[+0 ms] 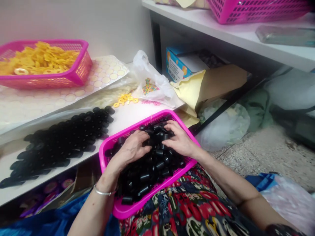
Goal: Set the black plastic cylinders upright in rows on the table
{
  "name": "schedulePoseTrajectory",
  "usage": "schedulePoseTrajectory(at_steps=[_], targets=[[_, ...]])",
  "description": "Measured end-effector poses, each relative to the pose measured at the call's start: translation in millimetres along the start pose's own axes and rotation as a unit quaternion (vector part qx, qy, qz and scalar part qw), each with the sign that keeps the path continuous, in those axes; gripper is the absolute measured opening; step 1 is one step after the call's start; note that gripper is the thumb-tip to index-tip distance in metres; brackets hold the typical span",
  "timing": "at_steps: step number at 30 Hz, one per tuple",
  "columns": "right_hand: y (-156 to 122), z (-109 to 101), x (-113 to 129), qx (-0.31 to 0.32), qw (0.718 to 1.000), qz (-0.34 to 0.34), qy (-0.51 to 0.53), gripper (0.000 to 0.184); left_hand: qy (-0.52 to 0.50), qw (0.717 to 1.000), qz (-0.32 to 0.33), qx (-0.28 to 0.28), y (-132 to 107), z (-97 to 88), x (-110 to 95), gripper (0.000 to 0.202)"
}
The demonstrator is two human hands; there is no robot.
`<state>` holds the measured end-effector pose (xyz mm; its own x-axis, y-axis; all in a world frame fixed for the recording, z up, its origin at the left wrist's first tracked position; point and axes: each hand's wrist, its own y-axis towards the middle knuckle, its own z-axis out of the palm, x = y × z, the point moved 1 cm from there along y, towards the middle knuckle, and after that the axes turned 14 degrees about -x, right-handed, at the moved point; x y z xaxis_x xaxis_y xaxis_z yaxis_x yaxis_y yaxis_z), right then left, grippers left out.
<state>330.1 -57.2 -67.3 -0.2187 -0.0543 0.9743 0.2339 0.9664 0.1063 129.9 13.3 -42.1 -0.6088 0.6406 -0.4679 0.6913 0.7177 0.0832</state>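
A bright pink plastic basket (142,209) full of short black plastic caps (145,177) rests on my lap. Both my hands are down in it. My left hand (133,146) is on the left side, its fingers curled over caps and its fingertips partly hidden. My right hand (179,139) reaches in from the right, with thumb and fingers bent round caps near the basket's far side. On the white table to the left, black caps (59,141) stand closely in slanting rows.
Yellow rings (125,99) and a white plastic bag (157,85) lie on the table (128,116). A pink basket of yellow pieces (46,59) stands behind. To the right are a shelf (197,24), a blue box (177,64) and bags (223,121) beneath.
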Motion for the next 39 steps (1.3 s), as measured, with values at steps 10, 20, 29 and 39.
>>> schedulePoseTrajectory(at_steps=[10, 20, 29, 39], targets=[[24, -24, 5, 0.013, 0.951, 0.172, 0.256, 0.034, -0.135, 0.981, -0.135, -0.043, -22, -0.8, 24, 0.031], [-8, -34, -18, -0.068, 0.986, -0.082, -0.128, 0.018, -0.153, 0.975, -0.135, -0.088, -25, 2.9, 19, 0.031], [1, -2, 10, 0.063, 0.905, -0.206, -0.367, 0.009, -0.325, 0.906, -0.236, -0.133, -30, -5.0, 2, 0.035], [0, -7, 1, 0.093, 0.902, -0.244, -0.345, 0.014, -0.526, 0.783, -0.312, -0.115, -37, -1.0, 1, 0.04]])
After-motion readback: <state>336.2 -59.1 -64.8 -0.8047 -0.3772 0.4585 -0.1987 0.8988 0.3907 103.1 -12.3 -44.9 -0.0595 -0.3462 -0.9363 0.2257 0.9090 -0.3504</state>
